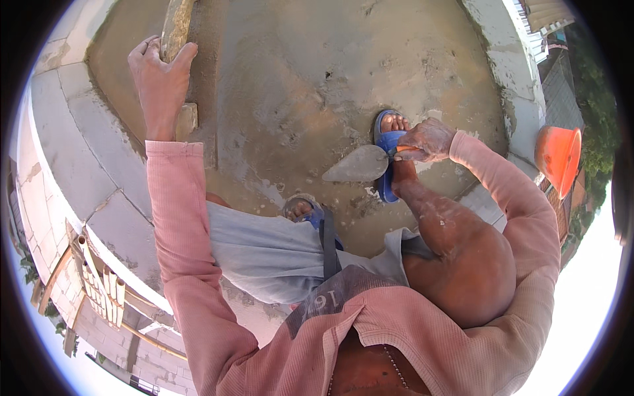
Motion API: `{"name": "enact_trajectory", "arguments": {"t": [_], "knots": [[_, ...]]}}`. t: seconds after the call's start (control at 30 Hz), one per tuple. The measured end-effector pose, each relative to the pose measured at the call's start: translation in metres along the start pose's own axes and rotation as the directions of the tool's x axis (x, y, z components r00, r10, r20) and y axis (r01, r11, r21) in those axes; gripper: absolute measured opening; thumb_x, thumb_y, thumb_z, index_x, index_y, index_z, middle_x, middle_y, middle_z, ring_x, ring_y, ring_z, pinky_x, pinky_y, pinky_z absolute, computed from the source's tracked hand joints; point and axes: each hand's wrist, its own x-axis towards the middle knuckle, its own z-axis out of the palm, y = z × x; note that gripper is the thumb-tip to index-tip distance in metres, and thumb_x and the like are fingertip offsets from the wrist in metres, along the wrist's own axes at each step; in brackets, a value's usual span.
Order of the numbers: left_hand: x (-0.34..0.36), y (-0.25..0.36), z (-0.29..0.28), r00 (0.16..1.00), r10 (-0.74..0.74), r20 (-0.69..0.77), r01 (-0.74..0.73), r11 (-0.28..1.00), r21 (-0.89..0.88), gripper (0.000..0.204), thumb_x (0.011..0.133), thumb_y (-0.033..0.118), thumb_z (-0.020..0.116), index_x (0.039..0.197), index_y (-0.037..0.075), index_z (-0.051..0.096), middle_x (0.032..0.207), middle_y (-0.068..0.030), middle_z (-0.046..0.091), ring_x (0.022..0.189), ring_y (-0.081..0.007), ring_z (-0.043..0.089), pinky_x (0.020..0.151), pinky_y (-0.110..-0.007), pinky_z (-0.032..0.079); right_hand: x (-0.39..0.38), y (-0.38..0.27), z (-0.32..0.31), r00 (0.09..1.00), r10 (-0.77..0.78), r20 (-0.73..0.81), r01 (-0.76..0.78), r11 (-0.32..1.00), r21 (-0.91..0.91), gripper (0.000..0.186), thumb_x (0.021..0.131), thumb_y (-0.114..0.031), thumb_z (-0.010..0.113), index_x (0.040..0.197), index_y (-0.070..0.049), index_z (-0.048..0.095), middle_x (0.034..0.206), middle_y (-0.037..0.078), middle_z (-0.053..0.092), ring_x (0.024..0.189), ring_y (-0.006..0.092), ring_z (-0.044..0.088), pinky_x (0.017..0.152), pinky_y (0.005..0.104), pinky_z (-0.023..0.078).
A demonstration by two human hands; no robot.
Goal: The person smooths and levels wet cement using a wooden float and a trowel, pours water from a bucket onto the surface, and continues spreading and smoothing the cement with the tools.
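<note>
Knee (pixel 462 264), R hand (pixel 428 140) gripping trowel (pixel 358 165)

Matt grey metal trowel (pixel 356 165), rough wooden float (pixel 177 30) — wet, smooth cement floor (pixel 297 72), glossy orange plastic bucket (pixel 558 155)

L hand (pixel 160 82) raised, fingers curled shut; R hand (pixel 428 140) fisted, arm bent.

Sunlit wet cement floor (pixel 317 72) edged by grey block walls (pixel 72 165), an orange bucket (pixel 558 158) beyond the right wall.
</note>
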Motion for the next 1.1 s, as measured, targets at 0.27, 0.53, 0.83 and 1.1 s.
{"name": "enact_trajectory", "arguments": {"t": [0.27, 0.53, 0.83, 1.1], "knots": [[0.010, 0.044, 0.026, 0.998, 0.062, -0.017, -0.063, 0.997, -0.052, 0.073, 0.075, 0.038, 0.067, 0.126, -0.012, 0.051, 0.134, -0.0190, 0.042, 0.127, -0.0312, 0.040, 0.105, -0.037, 0.035, 0.024, 0.047, -0.091, 0.835, 0.359, -0.416, -0.253, 0.923, 0.289, 0.055, 0.095, -0.058, 0.044, 0.104, -0.007, 0.063, 0.088, 0.018, 0.066, 0.086, 0.0367, 0.062, 0.078, 0.0455, 0.047], [0.010, 0.026, 0.022, 1.000, 0.005, 0.013, -0.006, 0.997, 0.072, 0.072, 0.077, 0.034, 0.067, 0.126, -0.015, 0.048, 0.135, -0.0217, 0.039, 0.130, -0.0315, 0.036, 0.107, -0.038, 0.033, 0.109, 0.016, 0.012, 0.937, 0.165, -0.308, -0.121, 0.980, 0.158, 0.058, 0.093, -0.059, 0.043, 0.108, -0.008, 0.067, 0.097, 0.022, 0.068, 0.094, 0.0415, 0.064, 0.084, 0.0475, 0.048], [0.020, -0.038, 0.039, 0.899, -0.410, 0.151, 0.425, 0.902, -0.080, 0.071, 0.087, 0.052, 0.060, 0.118, -0.012, 0.053, 0.120, -0.0287, 0.056, 0.112, -0.0418, 0.055, 0.098, -0.045, 0.042, 0.023, -0.019, 0.053, 0.714, 0.325, -0.620, 0.083, 0.840, 0.536, 0.047, 0.094, -0.050, 0.050, 0.101, -0.005, 0.063, 0.085, 0.019, 0.067, 0.082, 0.0411, 0.064, 0.074, 0.0477, 0.048], [0.045, -0.195, 0.076, 0.771, -0.616, -0.158, 0.634, 0.765, 0.110, 0.079, 0.088, 0.062, 0.053, 0.119, -0.010, 0.050, 0.119, -0.0312, 0.058, 0.112, -0.0436, 0.057, 0.098, -0.048, 0.044, -0.028, 0.013, 0.067, 0.448, 0.835, -0.320, 0.290, 0.203, 0.935, 0.039, 0.097, -0.040, 0.056, 0.094, -0.002, 0.061, 0.059, -0.002, 0.044, 0.052, 0.0044, 0.040, 0.045, 0.0232, 0.034]]}}
